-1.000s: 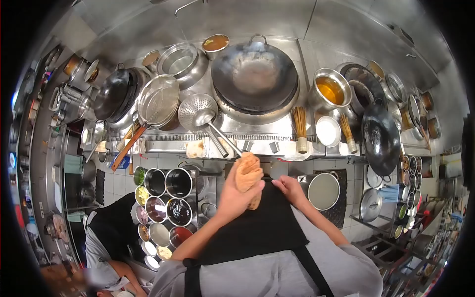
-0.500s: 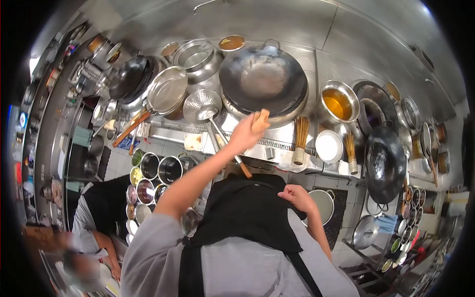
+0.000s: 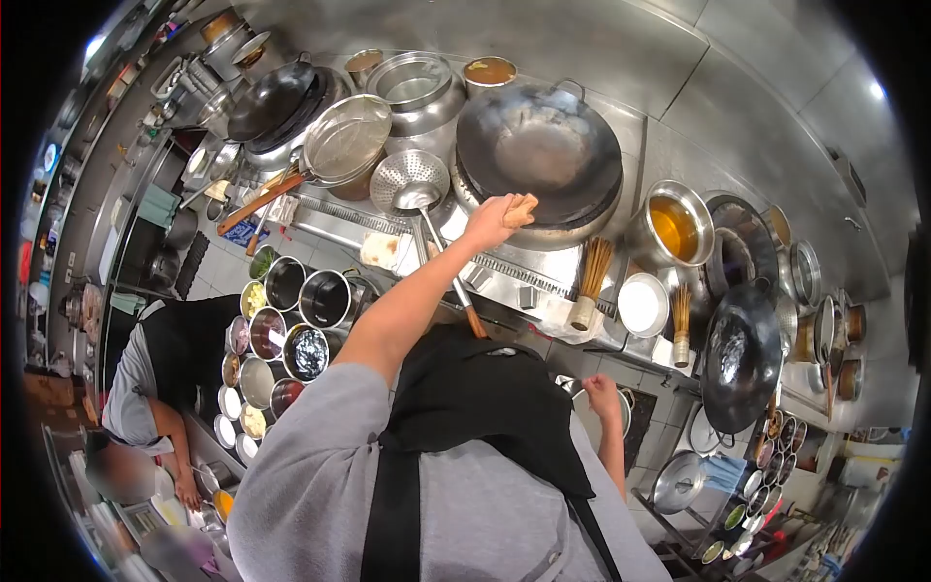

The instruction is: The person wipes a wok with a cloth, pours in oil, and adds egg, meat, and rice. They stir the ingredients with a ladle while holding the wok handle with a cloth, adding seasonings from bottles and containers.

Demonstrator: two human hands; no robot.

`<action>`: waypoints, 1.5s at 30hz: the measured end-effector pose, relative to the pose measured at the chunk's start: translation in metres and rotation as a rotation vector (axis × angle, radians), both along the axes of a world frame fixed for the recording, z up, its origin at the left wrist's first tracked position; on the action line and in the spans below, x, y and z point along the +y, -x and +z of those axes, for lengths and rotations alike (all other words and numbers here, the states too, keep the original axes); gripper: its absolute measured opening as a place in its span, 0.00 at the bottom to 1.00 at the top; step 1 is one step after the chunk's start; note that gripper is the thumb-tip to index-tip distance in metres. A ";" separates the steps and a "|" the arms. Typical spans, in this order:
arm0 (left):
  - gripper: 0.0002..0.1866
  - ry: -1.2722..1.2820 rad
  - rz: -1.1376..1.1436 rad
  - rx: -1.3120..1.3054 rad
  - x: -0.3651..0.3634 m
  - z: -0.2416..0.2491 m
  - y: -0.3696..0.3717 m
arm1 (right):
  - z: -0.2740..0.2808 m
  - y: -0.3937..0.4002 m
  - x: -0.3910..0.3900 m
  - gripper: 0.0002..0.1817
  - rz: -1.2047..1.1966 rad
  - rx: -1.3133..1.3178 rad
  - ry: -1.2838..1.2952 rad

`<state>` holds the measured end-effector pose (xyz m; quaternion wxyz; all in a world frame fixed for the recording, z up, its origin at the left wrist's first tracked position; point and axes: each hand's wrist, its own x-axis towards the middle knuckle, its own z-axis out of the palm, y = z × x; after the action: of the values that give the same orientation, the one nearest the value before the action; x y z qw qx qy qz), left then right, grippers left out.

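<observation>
The small pale mark on my black apron (image 3: 482, 388) is too tiny for me to read. My left hand (image 3: 493, 221) is clenched around a folded tan-orange cloth (image 3: 521, 210), its soft, creased end sticking out past my fingers. The cloth sits at the near edge of the big wok (image 3: 538, 145), over the rim as I look down, though I cannot tell whether it touches the metal.

My right hand (image 3: 602, 396) hangs lower, well apart from the left and close to my body, fingers bent inward; I cannot tell whether they grip anything. The rim of a pot (image 3: 627, 407) shows behind it.

Just ahead of my left hand, the wok is round, thin-walled dark metal, greyed and blotched inside, with a loop handle on its far side. To the left of that hand lie a perforated skimmer (image 3: 396, 184), its round bowl full of small holes, and a ladle with a wooden handle end (image 3: 473, 322). Right of it, on the shiny steel tabletop (image 3: 562, 264), stands a brush (image 3: 594, 272) of stiff straw-coloured splints, bound at the base. Farther right are a steel pot (image 3: 637, 233) of amber liquid and a smooth white bowl (image 3: 643, 306).
</observation>
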<state>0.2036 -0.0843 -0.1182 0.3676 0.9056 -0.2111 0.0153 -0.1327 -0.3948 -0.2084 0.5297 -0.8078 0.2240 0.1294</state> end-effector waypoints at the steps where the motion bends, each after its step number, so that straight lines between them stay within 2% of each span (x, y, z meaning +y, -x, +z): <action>1: 0.23 0.012 -0.010 0.031 0.001 -0.001 -0.002 | 0.009 -0.005 0.005 0.10 -0.038 0.067 -0.036; 2: 0.23 0.010 -0.013 0.030 0.001 -0.002 0.000 | 0.013 -0.013 0.009 0.10 -0.041 0.067 -0.038; 4: 0.23 -0.028 0.004 -0.417 -0.001 -0.002 0.016 | 0.020 -0.036 0.019 0.09 0.019 -0.025 -0.077; 5: 0.23 -0.029 0.004 -0.423 -0.002 0.000 0.026 | 0.021 -0.051 0.031 0.09 -0.003 -0.070 -0.147; 8: 0.27 0.191 0.141 -0.280 -0.006 0.008 0.062 | 0.008 -0.106 0.078 0.12 0.062 -0.235 -0.343; 9: 0.27 0.186 0.140 -0.284 -0.004 -0.003 0.070 | 0.009 -0.123 0.097 0.15 0.122 -0.185 -0.400; 11: 0.28 0.618 0.266 0.240 0.002 -0.028 0.088 | 0.005 -0.147 0.139 0.24 0.225 -0.048 -0.464; 12: 0.28 0.612 0.259 0.237 0.008 -0.026 0.100 | 0.001 -0.155 0.159 0.28 0.267 0.037 -0.467; 13: 0.30 0.576 0.288 0.281 0.020 -0.019 0.111 | -0.006 -0.161 0.174 0.34 0.328 0.153 -0.606; 14: 0.32 0.539 0.314 0.326 0.032 -0.011 0.122 | -0.032 -0.170 0.190 0.32 0.497 0.098 -0.811; 15: 0.31 0.550 0.328 0.369 0.042 -0.003 0.132 | -0.060 -0.176 0.203 0.21 0.572 0.241 -0.787; 17: 0.30 0.601 0.376 0.460 0.067 -0.012 0.148 | -0.010 -0.170 0.221 0.16 0.413 0.309 -0.613; 19: 0.30 0.639 0.408 0.520 0.093 -0.027 0.161 | -0.001 -0.180 0.225 0.14 0.491 0.055 -0.135; 20: 0.30 0.661 0.439 0.504 0.104 -0.030 0.168 | -0.062 -0.188 0.223 0.13 0.543 -0.485 -0.069; 21: 0.29 0.684 0.470 0.489 0.112 -0.034 0.173 | 0.002 -0.191 0.214 0.10 0.470 -0.090 -0.386; 23: 0.29 0.622 0.556 0.570 0.118 -0.003 0.185 | 0.070 -0.191 0.186 0.09 0.443 0.114 -0.681; 24: 0.29 0.651 0.539 0.559 0.122 -0.005 0.188 | 0.086 -0.181 0.173 0.09 0.431 0.124 -0.680; 26: 0.29 0.644 0.531 0.605 0.126 0.006 0.192 | 0.108 -0.154 0.145 0.11 0.376 0.123 -1.039; 27: 0.28 0.638 0.525 0.634 0.125 0.012 0.193 | 0.118 -0.139 0.133 0.11 0.368 0.131 -1.034; 29: 0.28 0.662 0.518 0.664 0.121 0.013 0.193 | 0.137 -0.114 0.110 0.13 0.319 -0.062 -0.905; 31: 0.28 0.617 0.479 0.689 0.112 0.010 0.192 | 0.163 -0.106 0.071 0.11 0.297 0.016 -0.600; 33: 0.28 0.551 0.383 0.717 0.098 0.000 0.189 | 0.200 -0.094 0.046 0.10 0.093 -0.087 -0.380; 35: 0.32 0.429 0.212 0.702 0.084 -0.028 0.183 | 0.210 -0.079 0.019 0.11 -0.022 -0.200 -0.391; 37: 0.36 0.108 0.039 0.683 0.057 -0.019 0.176 | 0.216 -0.064 0.017 0.11 -0.118 -0.242 -0.337; 39: 0.38 0.038 -0.136 0.675 0.031 -0.048 0.175 | 0.217 -0.052 0.013 0.11 -0.263 -0.316 -0.358; 40: 0.39 -0.088 -0.237 0.730 0.014 -0.054 0.171 | 0.222 -0.048 0.013 0.11 -0.314 -0.310 -0.343; 41: 0.39 -0.176 -0.325 0.715 -0.002 -0.060 0.171 | 0.222 -0.043 0.012 0.11 -0.327 -0.302 -0.335; 43: 0.36 -0.257 -0.537 0.709 -0.031 -0.106 0.172 | 0.220 -0.035 0.011 0.11 -0.459 -0.315 -0.390; 44: 0.36 -0.255 -0.549 0.716 -0.044 -0.123 0.175 | 0.218 -0.031 0.012 0.11 -0.501 -0.304 -0.381; 45: 0.33 -0.324 -0.653 0.593 -0.056 -0.138 0.180 | 0.218 -0.026 0.015 0.11 -0.510 -0.296 -0.373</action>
<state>0.0240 -0.1403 -0.2565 0.2514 0.8028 -0.3703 -0.3939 -0.1063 -0.3798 0.0098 0.7102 -0.6251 0.3120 -0.0871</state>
